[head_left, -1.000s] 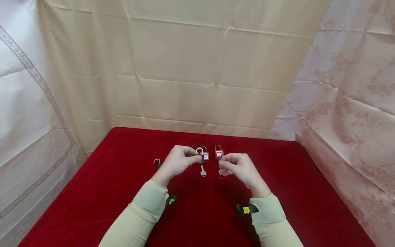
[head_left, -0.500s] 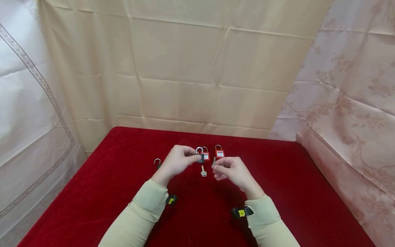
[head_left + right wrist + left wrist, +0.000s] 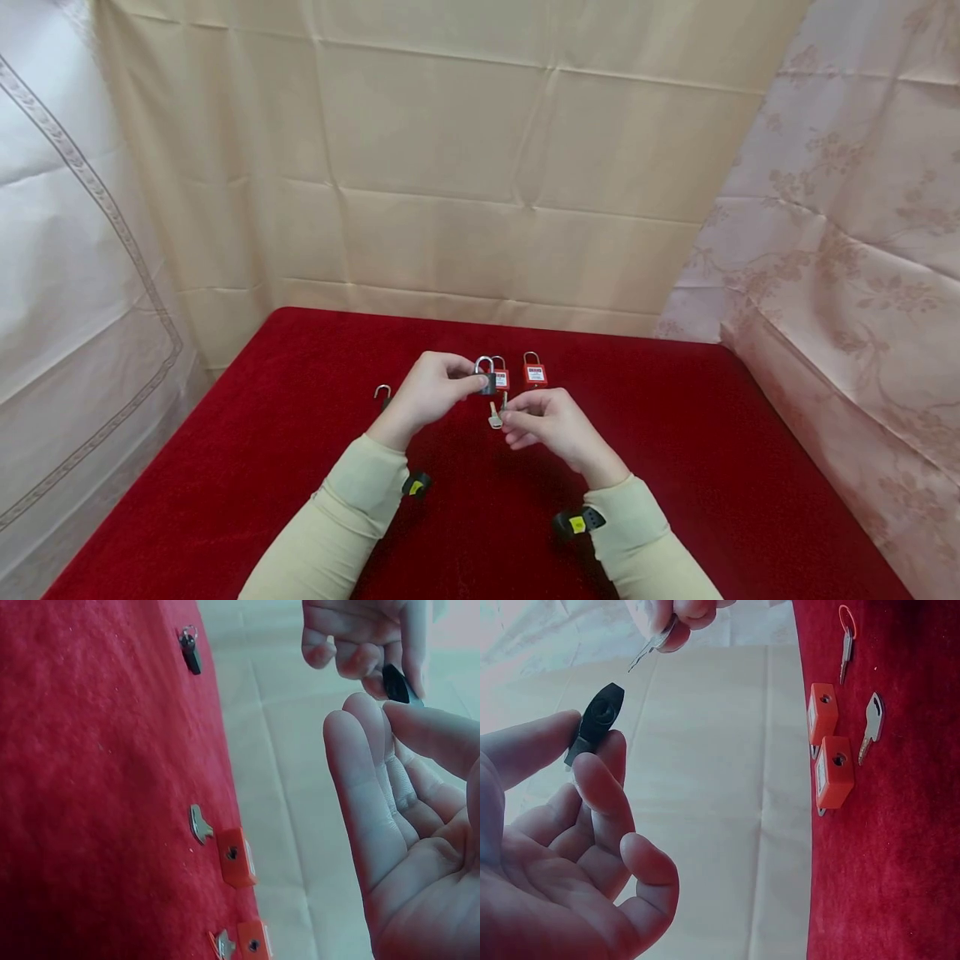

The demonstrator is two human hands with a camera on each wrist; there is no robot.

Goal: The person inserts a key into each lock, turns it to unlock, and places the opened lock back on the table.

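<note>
My left hand (image 3: pixel 438 387) pinches a black padlock (image 3: pixel 487 384) with a silver shackle pointing up, its shackle seated in the body. In the left wrist view the keyhole end of that padlock faces the camera. A small metal key (image 3: pixel 649 649) is pinched between thumb and finger of my right hand (image 3: pixel 553 425), its blade aimed at the keyhole end but apart from it. My right fingers hide this key in the right wrist view. Two red padlocks with white labels, the right one (image 3: pixel 536 374) and the left one (image 3: pixel 501 381), lie behind my hands.
On the red cloth-covered table (image 3: pixel 720 467) lie a loose key (image 3: pixel 494 417) and another key with a red ring (image 3: pixel 847 649). Left of my left hand is another black padlock (image 3: pixel 386 402) with its shackle raised. Beige curtain (image 3: pixel 450 167) hangs behind the table.
My right hand has moved left with the key, away from the right red padlock and closer to the black padlock. My left hand has stayed in place.
</note>
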